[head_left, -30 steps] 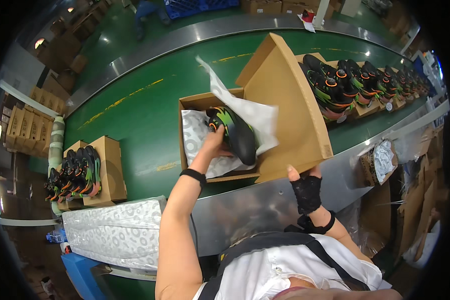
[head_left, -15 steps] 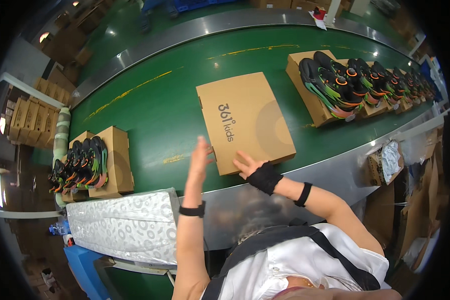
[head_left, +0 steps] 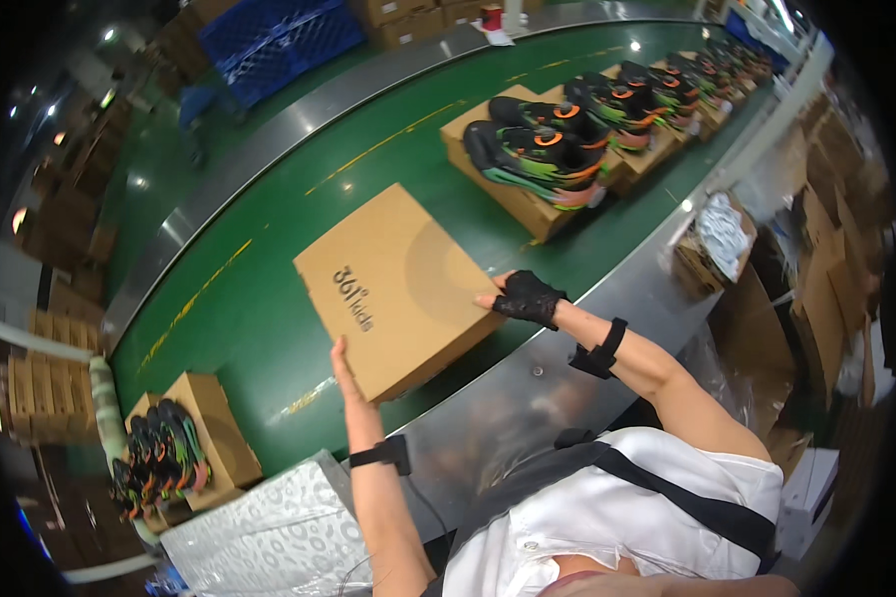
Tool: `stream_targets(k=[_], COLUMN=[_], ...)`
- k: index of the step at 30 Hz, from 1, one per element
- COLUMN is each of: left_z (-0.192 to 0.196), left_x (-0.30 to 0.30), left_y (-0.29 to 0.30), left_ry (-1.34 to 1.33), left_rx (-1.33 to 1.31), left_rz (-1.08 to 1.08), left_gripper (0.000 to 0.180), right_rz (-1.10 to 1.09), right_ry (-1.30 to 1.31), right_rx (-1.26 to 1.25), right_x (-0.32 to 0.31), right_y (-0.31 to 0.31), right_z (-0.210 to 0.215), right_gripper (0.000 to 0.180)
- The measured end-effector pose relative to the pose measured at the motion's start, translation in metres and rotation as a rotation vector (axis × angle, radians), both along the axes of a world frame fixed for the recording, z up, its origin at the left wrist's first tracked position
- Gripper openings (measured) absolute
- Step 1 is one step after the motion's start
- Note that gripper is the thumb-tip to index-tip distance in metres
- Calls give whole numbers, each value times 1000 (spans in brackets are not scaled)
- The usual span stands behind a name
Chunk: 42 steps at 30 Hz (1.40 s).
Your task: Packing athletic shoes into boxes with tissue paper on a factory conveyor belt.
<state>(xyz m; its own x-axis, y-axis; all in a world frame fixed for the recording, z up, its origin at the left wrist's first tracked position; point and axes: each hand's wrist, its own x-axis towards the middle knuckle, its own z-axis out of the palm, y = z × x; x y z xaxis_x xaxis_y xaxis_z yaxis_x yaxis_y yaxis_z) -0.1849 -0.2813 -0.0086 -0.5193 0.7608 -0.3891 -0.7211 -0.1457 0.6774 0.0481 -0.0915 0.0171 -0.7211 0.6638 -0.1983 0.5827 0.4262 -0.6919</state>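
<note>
A closed brown cardboard shoebox [head_left: 398, 284] with dark print on its lid lies on the green conveyor belt [head_left: 269, 298]. My left hand [head_left: 348, 370], bare with a black wrist strap, presses flat against the box's near left corner. On the box's right edge rests my right hand [head_left: 523, 297], in a black fingerless glove, fingers on the lid. Neither hand grips anything.
Farther up the belt stand several open boxes with black, green and orange shoes [head_left: 543, 149] on top. Another box with shoes [head_left: 169, 453] sits at the lower left. Patterned white tissue sheets [head_left: 269, 537] lie near me. A steel rail [head_left: 528, 378] borders the belt.
One second ago the box stood open while my left hand placed a shoe inside. The lid has come down, and both hands now rest on the closed box.
</note>
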Motion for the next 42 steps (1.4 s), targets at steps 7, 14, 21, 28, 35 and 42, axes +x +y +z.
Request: stream_targets(k=[7, 14, 21, 28, 35, 42], left_z=[65, 101, 115, 46, 59, 66], left_x=[47, 99, 205, 185, 149, 194], left_y=[-82, -268, -327, -353, -148, 33], left_ry=[172, 140, -98, -180, 272, 440], left_rx=[18, 138, 62, -204, -347, -232], left_rz=[157, 873, 1310, 1019, 522, -24], left_gripper=[49, 54, 66, 50, 49, 33], right_rz=[162, -248, 7, -19, 531, 767], right_ry=[353, 305, -378, -275, -32, 129], right_rx=[-208, 894, 686, 701, 710, 323], right_x=[50, 91, 64, 109, 166, 159], right_y=[-20, 155, 229, 165, 21, -21], right_z=[76, 104, 101, 90, 67, 30], right_gripper=[38, 19, 37, 27, 17, 24])
